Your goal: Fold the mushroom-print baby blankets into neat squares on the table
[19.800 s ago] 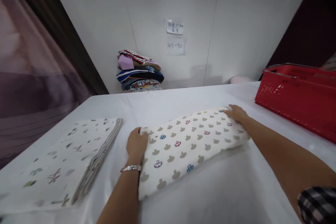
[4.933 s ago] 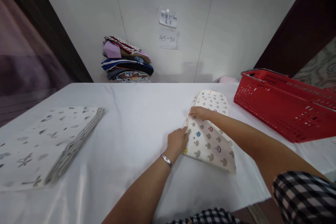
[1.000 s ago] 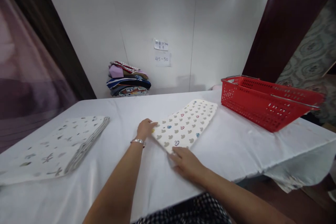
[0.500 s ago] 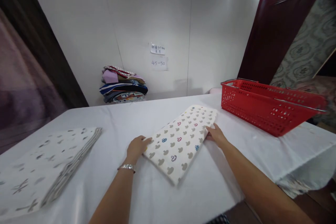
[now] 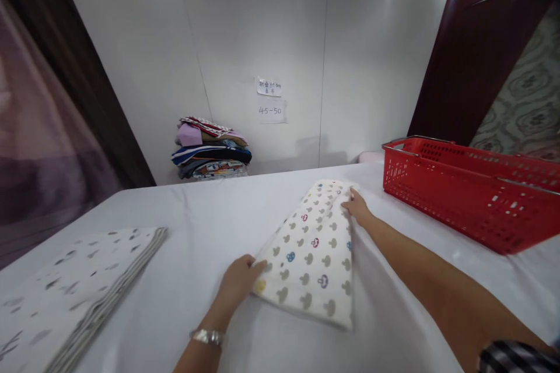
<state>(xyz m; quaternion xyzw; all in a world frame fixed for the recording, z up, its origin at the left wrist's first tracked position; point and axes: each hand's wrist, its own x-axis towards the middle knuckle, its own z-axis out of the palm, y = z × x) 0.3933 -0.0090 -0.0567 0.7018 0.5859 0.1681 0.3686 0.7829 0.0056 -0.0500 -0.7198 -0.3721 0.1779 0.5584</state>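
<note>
A folded cream cloth (image 5: pixel 312 256) printed with small grey, red and blue shapes lies on the white-covered table (image 5: pixel 210 227). My left hand (image 5: pixel 238 282) rests at its near left corner, fingers on the edge. At its far right corner lies my right hand (image 5: pixel 356 208), fingertips pressed on the fabric. Whether either hand pinches the cloth or only presses it is unclear.
A folded white cloth (image 5: pixel 65 288) with dark leaf marks lies at the left front. A red plastic basket (image 5: pixel 472 192) stands at the right. A stack of folded colourful clothes (image 5: pixel 212 148) sits by the back wall under two paper notes (image 5: pixel 271 99).
The patterned cloth has turned lengthwise, away from me. My right hand moved up to its far corner, and my left hand stayed on the near left corner.
</note>
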